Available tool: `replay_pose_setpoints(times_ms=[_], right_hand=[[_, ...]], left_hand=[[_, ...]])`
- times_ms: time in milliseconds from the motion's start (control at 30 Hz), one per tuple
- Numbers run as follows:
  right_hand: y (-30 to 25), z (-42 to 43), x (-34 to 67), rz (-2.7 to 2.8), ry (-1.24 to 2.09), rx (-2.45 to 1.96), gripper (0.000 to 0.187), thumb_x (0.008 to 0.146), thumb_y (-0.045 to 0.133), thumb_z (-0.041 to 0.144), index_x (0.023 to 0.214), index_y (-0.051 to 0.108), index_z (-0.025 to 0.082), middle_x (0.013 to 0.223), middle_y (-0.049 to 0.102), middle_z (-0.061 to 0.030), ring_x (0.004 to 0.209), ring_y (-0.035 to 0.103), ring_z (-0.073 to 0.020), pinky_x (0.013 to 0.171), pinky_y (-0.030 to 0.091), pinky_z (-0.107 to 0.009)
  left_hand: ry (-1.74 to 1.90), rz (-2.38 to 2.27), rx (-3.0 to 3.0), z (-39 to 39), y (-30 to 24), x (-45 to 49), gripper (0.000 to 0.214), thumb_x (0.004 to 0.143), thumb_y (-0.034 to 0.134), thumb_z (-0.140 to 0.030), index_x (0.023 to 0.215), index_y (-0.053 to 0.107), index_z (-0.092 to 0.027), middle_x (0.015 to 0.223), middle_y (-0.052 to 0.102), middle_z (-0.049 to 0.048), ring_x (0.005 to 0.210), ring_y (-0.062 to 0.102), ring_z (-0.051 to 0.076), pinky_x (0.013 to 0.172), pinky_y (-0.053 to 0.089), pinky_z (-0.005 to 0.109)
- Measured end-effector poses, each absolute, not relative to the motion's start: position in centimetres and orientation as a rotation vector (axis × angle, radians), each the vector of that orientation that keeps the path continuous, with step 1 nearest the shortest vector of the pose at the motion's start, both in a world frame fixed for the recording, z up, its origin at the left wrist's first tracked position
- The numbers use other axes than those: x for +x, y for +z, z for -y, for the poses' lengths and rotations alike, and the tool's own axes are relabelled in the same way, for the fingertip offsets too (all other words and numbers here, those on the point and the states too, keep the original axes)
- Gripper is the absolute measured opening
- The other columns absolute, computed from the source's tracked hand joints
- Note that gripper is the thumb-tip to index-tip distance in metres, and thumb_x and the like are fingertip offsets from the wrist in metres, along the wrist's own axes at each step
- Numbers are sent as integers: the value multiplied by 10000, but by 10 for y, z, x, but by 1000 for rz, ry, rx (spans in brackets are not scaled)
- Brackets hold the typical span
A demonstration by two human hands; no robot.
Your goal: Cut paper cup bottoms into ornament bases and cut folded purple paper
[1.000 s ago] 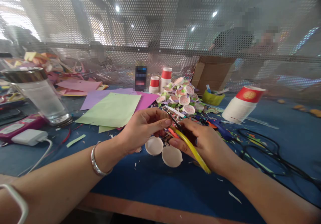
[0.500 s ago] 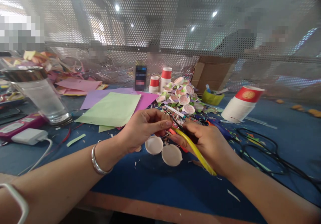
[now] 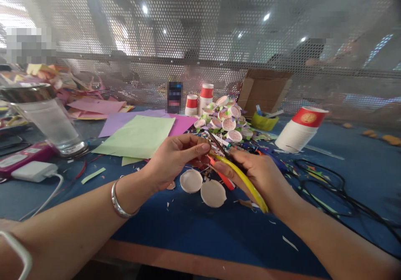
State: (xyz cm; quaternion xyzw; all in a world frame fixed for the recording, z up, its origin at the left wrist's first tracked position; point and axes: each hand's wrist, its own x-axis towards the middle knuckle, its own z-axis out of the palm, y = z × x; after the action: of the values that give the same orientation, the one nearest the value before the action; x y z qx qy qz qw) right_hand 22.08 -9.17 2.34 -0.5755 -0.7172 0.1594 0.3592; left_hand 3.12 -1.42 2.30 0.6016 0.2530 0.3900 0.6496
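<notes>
My left hand (image 3: 173,159) is closed in a pinch on a small scrap of paper that I cannot make out clearly. My right hand (image 3: 255,173) grips yellow-handled scissors (image 3: 241,177), whose dark blades (image 3: 216,144) point up towards the left fingertips. Below the hands, two white paper discs (image 3: 202,187) lie on the blue table (image 3: 200,230). Just behind the hands is a heap of cut paper cup bottoms (image 3: 227,119) mixed with coloured scraps.
Green (image 3: 138,136) and purple paper sheets lie to the left, with a glass jar (image 3: 52,119), a pink case and a white charger (image 3: 31,170). Red-and-white paper cups (image 3: 300,128) lie on the right beside black cables (image 3: 328,188). A cardboard box (image 3: 265,90) and perforated screen stand behind.
Both hands have risen slightly and shifted a little left, and the scissor blades have tilted nearer the left fingertips. The grips are the same.
</notes>
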Motion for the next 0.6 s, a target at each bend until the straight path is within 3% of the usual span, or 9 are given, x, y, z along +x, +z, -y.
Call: replay_pose_setpoints(times_ms=[367, 600], right_hand=[[27, 89, 225, 1852, 566, -1482, 388, 861, 673, 567, 811, 625, 185, 624, 525, 36, 517, 450, -107, 454, 342, -224], [24, 90, 227, 1748, 781, -1349, 394, 780, 781, 532, 917, 615, 201, 754, 602, 16, 612, 520, -127, 518, 425, -224]], left_hand=[[948, -657, 1354, 15, 27, 31, 188, 886, 691, -258, 1013, 713, -120, 825, 726, 36, 766, 674, 116, 723, 523, 235], [1084, -634, 1408, 14, 28, 30, 179, 828, 759, -285, 814, 656, -139, 665, 611, -34, 596, 536, 61, 571, 421, 186]])
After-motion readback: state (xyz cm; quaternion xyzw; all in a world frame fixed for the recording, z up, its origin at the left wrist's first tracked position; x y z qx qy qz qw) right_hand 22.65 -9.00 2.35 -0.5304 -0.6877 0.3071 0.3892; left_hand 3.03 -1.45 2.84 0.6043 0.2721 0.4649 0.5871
